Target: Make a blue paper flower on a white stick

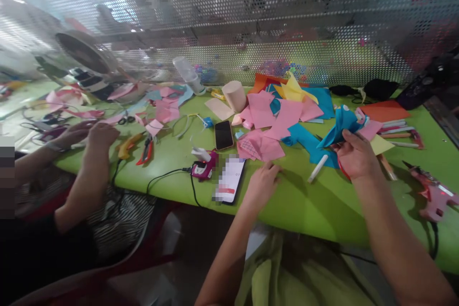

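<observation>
My right hand point(358, 155) is closed, thumb and fingers pinching a folded blue felt piece point(340, 126) with small white spots on it, held just above the table. A bit of pink shows at its far side. My left hand point(264, 182) rests on the green tabletop, fingers loosely bent and apart, holding nothing. It lies between a lit phone point(232, 179) and pink felt pieces point(260, 146). Between my hands lies a white stick point(318, 168). Flat blue felt point(311, 146) lies behind it, partly under the right hand.
Far right lies a pink glue gun point(435, 193) with a cord. A purple power adapter point(205, 166), a dark phone point(224, 135) and a beige roll point(234, 95) stand left of centre. A co-worker's hands point(102, 135) are at far left, near pliers point(146, 150). Perforated metal point(233, 24) borders the back.
</observation>
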`<state>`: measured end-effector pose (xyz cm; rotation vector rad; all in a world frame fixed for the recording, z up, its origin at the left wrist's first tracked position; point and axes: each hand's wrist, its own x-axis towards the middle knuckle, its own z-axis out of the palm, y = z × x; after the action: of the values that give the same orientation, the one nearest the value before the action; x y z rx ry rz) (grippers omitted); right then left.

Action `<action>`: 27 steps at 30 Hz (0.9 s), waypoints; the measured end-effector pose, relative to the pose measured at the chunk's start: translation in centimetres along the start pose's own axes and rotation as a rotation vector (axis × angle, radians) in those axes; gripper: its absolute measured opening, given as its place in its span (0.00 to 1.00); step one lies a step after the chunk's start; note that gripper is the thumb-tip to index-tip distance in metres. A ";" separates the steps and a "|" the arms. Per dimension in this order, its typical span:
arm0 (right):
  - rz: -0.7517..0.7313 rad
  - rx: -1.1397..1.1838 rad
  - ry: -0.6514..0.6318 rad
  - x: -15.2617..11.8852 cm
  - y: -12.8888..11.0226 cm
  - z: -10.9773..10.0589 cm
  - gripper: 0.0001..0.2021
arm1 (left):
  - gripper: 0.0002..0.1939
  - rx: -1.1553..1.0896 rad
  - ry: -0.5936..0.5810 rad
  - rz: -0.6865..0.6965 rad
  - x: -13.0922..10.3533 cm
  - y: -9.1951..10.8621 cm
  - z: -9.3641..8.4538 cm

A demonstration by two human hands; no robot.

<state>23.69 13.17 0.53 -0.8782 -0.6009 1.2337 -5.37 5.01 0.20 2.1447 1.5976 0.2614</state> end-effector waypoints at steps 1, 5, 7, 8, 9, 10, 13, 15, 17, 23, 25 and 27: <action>0.004 0.007 -0.003 0.0 0.1 0.0 0.18 | 0.16 -0.001 0.028 -0.009 0.5 -0.2 0.3; 0.010 0.028 -0.014 0.1 0.2 0.0 0.20 | 0.16 0.021 0.137 -0.049 2.1 -1.4 0.5; 0.014 0.036 -0.020 0.2 0.1 -0.1 0.20 | 0.13 0.054 0.166 -0.063 2.6 -2.1 0.3; 0.016 0.041 -0.022 0.2 0.0 -0.2 0.20 | 0.12 0.068 0.178 -0.068 2.7 -2.4 0.3; 0.018 0.044 -0.024 0.2 -0.1 -0.3 0.20 | 0.12 0.078 0.188 -0.072 2.8 -2.6 0.2; 0.017 0.048 -0.024 0.2 -0.2 -0.4 0.20 | 0.13 0.084 0.197 -0.075 3.0 -2.7 0.1; 0.000 0.052 -0.021 0.2 -0.5 -0.5 0.17 | 0.13 0.077 0.202 -0.068 4.0 -2.1 -0.5; -0.016 0.046 -0.011 0.1 -0.6 -0.5 0.15 | 0.11 0.059 0.218 -0.036 5.5 -1.1 -1.3; -0.020 0.041 -0.002 0.0 -0.6 -0.4 0.14 | 0.11 0.052 0.291 0.000 7.8 -0.1 -2.4; -0.038 0.000 -0.016 0.2 -0.4 -0.6 0.16 | 0.15 0.141 0.338 -0.002 14.0 1.1 -4.4; -0.046 -0.032 -0.042 0.3 -0.3 -0.9 0.16 | 0.13 0.186 0.307 0.001 14.5 1.0 -4.0; -0.046 -0.068 -0.063 0.4 -0.2 -1.1 0.15 | 0.14 0.215 0.249 -0.004 14.5 1.0 -3.4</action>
<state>24.80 13.24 0.05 -0.8800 -0.7130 1.2089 -1.44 19.27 1.98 2.3458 1.8408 0.3843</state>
